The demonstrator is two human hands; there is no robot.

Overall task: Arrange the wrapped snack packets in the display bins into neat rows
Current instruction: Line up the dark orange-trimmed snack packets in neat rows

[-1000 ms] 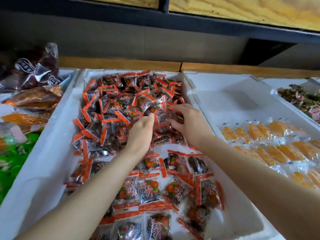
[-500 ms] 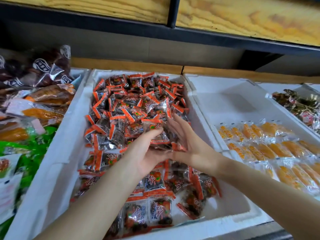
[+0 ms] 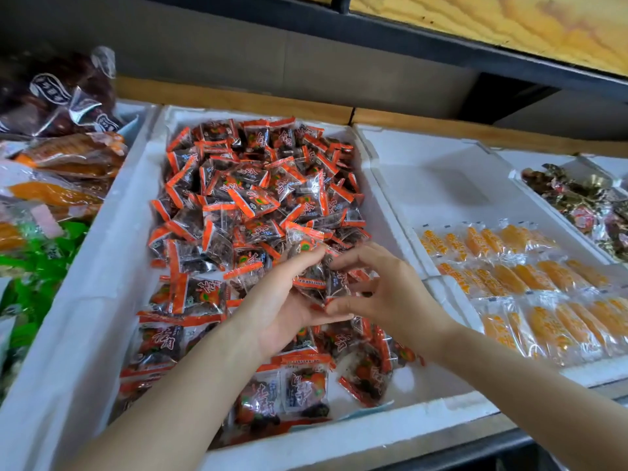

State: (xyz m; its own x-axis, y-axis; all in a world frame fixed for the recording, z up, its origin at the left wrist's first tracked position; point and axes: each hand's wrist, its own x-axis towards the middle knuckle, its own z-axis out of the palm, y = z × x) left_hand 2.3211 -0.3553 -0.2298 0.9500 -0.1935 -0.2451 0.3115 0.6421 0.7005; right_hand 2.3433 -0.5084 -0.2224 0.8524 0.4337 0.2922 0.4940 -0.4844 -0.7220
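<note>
- The left hand (image 3: 278, 307) is turned palm up over the middle foam bin (image 3: 98, 300). Its fingers and thumb are cupped round a small bunch of packets (image 3: 311, 278).
- The right hand (image 3: 387, 294) meets it from the right. Its fingers are curled, and thumb and fingertips pinch the right edge of the same bunch.
- The bunch is held just above the bin's contents, near the middle and a little toward the right wall.
- Beyond the hands, a loose heap of orange-edged packets (image 3: 258, 192) with dark filling covers the far half of the bin, lying at all angles.
- At the near end, flat-laid packets (image 3: 306, 382) of the same kind sit side by side, some hidden under the forearms.
- The right foam bin (image 3: 441, 185) holds yellow packets (image 3: 509, 277) in rows along its near part.
- Farther right, another bin holds dark and gold wrapped sweets (image 3: 577, 202).
- On the left are green packets (image 3: 37, 266), orange-brown packets (image 3: 71, 154) and dark bags with white labels (image 3: 51, 96).
</note>
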